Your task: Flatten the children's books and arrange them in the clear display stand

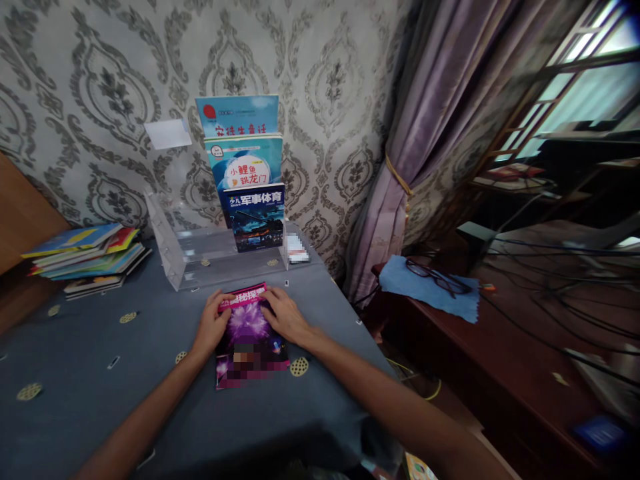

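A magazine-like book (249, 327) with a purple and pink cover lies flat on the cloth-covered table, its top edge toward the rack. My left hand (214, 323) grips its upper left side, thumb on the cover. On the upper right side, my right hand (285, 317) holds it the same way, fingers bent over the edge. Just beyond them stands a clear stepped display rack (167, 250). In its right column are a dark blue book (259, 223), a book with a round white title patch (253, 167) behind it, and a light blue book (237, 113) at the back.
A pile of books (90, 257) lies on the table's left. The rack bears a white label (168, 134). To the right, past the table edge, a reddish-brown desk (425, 320) carries a blue cloth (430, 293), glasses (440, 279) and loose cables. A tied purple curtain (400, 153) hangs between.
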{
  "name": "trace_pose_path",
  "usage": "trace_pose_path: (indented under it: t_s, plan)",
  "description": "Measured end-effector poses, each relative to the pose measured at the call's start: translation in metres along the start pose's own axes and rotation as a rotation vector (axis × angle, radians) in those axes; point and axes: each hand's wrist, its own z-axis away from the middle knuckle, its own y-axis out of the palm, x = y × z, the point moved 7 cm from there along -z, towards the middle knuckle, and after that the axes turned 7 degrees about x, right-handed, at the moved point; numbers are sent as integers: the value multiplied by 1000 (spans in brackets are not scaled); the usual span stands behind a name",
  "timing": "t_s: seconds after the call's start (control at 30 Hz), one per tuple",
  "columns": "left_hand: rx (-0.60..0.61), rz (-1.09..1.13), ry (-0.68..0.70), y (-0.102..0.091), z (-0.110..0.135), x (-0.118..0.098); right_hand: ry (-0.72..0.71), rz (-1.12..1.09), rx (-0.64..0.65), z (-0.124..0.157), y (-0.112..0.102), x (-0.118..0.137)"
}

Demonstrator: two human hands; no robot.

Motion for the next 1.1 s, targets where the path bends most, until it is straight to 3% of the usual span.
trace_pose_path:
  t_s: [0.33,0.8,0.97,1.1]
  plan:
    - [85,-86,128,18,-18,-12,31,-10,-37,-5,-3,-19]
    - [143,-208,188,11,-18,-7,-36,-76,26,-23,-4,-38]
    - [115,-310,284,18,-10,-10,-11,142,40,-26,-4,-25]
    - [110,-338,332,23,-7,-9,-105,274,65,-33,3,3]
